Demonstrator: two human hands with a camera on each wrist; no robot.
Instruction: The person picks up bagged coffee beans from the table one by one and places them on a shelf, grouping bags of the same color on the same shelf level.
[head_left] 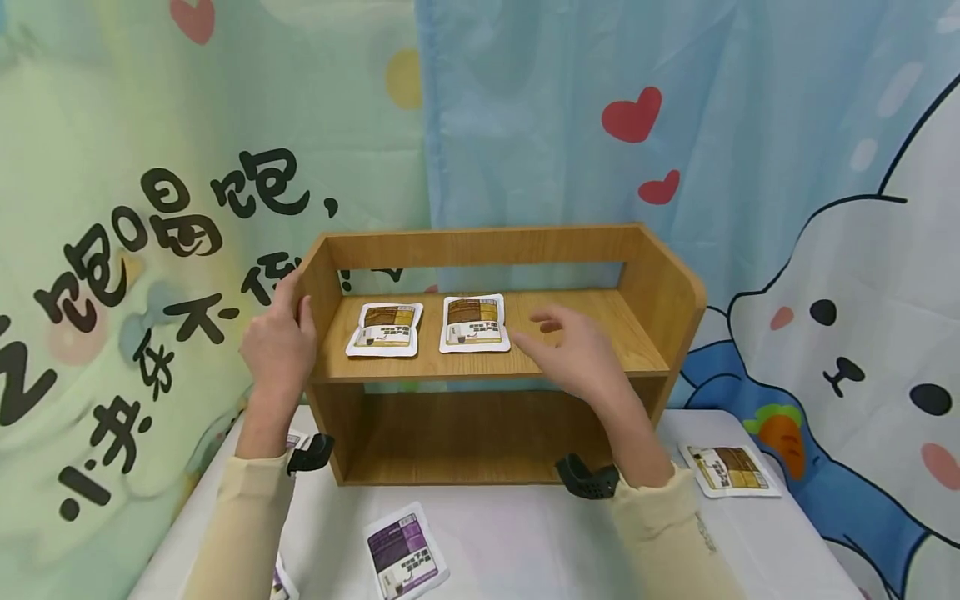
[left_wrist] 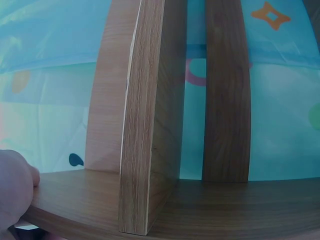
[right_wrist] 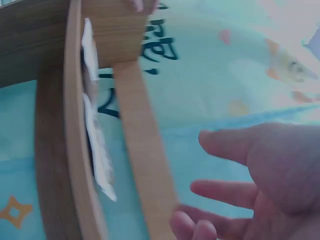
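Observation:
A small two-tier wooden shelf (head_left: 491, 433) stands on the table. My left hand (head_left: 281, 346) grips the edge of its left side panel, and in the left wrist view part of that hand (left_wrist: 15, 187) shows against the wood. Two white packets with brown and gold labels lie side by side on the upper board, a left packet (head_left: 386, 330) and a middle packet (head_left: 474, 323). My right hand (head_left: 573, 350) is over the upper board, just right of the middle packet, holding nothing. Its thumb and fingers are spread in the right wrist view.
A purple-labelled packet (head_left: 407, 553) lies on the white table (head_left: 517, 533) in front of the shelf. Another brown-labelled packet (head_left: 729, 469) is at the right. More packets are partly hidden near my left forearm. A printed curtain (head_left: 525, 108) hangs behind.

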